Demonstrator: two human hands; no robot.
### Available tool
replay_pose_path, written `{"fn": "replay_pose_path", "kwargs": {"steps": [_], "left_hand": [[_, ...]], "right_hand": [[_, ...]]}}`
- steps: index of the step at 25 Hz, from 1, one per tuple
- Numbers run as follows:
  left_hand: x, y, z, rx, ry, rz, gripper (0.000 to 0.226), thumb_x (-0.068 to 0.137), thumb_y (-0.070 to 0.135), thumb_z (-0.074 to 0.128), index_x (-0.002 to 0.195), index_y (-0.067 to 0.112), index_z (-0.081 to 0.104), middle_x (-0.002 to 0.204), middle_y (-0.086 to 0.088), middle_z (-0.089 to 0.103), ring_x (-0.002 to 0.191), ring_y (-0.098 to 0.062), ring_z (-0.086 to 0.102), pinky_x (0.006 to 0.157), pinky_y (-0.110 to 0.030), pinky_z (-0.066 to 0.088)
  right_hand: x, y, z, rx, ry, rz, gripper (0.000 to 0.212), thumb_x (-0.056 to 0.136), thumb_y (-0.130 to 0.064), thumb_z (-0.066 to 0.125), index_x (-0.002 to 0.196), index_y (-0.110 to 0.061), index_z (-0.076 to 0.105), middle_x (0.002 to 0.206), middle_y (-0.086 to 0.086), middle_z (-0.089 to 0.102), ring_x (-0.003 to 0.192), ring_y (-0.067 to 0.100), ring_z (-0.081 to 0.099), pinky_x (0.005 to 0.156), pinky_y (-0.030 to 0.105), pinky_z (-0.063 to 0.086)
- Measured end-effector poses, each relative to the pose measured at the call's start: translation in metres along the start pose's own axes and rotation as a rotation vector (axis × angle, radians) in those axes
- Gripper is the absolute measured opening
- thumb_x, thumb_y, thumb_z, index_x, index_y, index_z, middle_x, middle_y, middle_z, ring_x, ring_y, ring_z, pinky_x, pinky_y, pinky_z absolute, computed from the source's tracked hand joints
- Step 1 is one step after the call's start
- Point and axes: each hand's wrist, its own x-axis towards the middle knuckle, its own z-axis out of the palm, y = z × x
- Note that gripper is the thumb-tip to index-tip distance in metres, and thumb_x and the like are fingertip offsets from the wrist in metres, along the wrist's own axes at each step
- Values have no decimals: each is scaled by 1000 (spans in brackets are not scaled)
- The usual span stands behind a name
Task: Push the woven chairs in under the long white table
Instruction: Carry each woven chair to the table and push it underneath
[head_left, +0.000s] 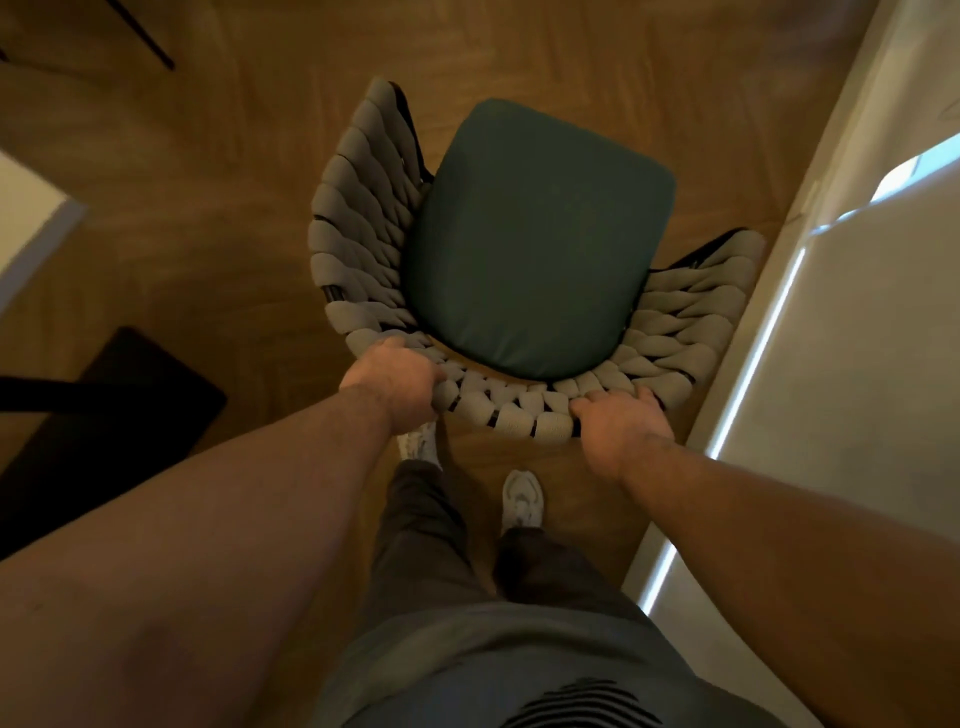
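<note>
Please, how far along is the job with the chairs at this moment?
Done: nothing that shows. In hand: the left hand and right hand grip the back of a woven chair, which stands on open floor, its green cushion fully uncovered. Left: pushing it under the table; other woven chairs are out of view.

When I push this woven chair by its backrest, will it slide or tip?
Probably slides: the wooden floor looks smooth. The woven chair seems rigid where the left hand and right hand grip its top rim, though pushing that high may tilt it. The green cushion looks loose and might shift.
</note>
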Motion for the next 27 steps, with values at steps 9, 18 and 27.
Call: {"fn": "replay_pose_path", "kwargs": {"steps": [9, 18, 27], "left_hand": [[-91, 46, 92, -151, -7, -56, 50, 97, 30, 62, 146, 39, 53, 138, 1, 61, 128, -23, 53, 110, -50, 46], [-141, 47, 143, -105, 150, -166, 45, 101, 23, 63, 143, 32, 53, 147, -3, 58, 144, -27, 46, 128, -53, 17], [-192, 64, 217, -251, 60, -307, 36, 99, 32, 65, 134, 37, 57, 134, 4, 64, 132, -22, 55, 120, -47, 32]], "right_hand": [[-59, -24, 67, -147, -72, -70, 48, 101, -32, 52, 149, -26, 50, 149, 7, 55, 139, 32, 49, 126, 65, 16], [-79, -72, 105, -149, 58, -181, 56, 99, -20, 57, 152, -29, 43, 140, 6, 62, 130, 30, 56, 118, 53, 37], [-98, -97, 122, -304, -31, -409, 60, 105, -10, 48, 159, -35, 38, 140, 4, 64, 120, 26, 65, 95, 42, 59]]}}
